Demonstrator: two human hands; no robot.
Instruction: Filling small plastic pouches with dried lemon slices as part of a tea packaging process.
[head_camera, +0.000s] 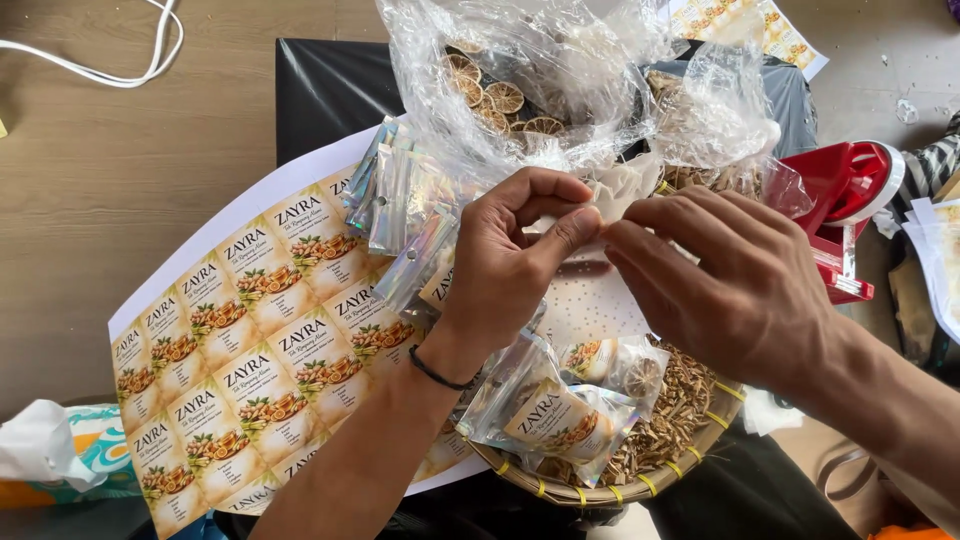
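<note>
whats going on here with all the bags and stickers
A person's left hand and right hand pinch a small white paper filter pouch between the fingertips, above a round woven basket holding dried sticks and labelled shiny sachets. A white sheet of printed labels lies left; a clear plastic bag of dried citrus slices sits behind.

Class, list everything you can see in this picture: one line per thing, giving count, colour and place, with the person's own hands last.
label sheet: one, white with printed labels, left of centre
shiny pouches: a pile, silvery, above the sheet
clear bag: one, holding dried orange slices, top centre
woven tray: one, tan with yellow binding, bottom centre, holding dried sticks
filled pouches: a few, labelled, on the tray
red tool: one, right
white cable: one, top left
paper sachet: one, white, pinched by both hands
left hand: wears black wristband
right hand: beside it
</note>
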